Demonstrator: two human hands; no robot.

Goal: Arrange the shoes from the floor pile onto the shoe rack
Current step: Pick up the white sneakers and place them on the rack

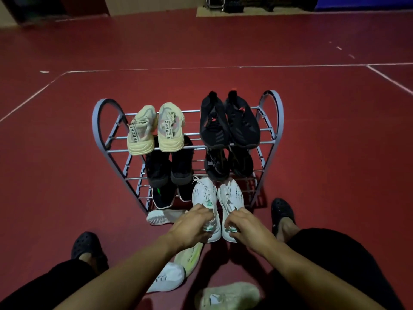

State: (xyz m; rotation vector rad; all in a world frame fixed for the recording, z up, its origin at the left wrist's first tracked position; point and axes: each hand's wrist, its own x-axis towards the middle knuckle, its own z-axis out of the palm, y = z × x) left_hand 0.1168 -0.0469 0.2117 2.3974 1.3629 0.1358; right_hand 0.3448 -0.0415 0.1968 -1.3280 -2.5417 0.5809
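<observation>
My left hand (192, 222) is pinching the heel of one white sneaker (205, 198), and my right hand (244, 227) has the other white sneaker (231, 198) the same way. Both toes are just onto the bottom tier of the shoe rack (107, 139). My worry is those thin rails: push crooked and a toe could dip between them, or bump the black shoes (164, 195) alongside. Several loose shoes (228, 295) are still on the floor by my knees.
</observation>
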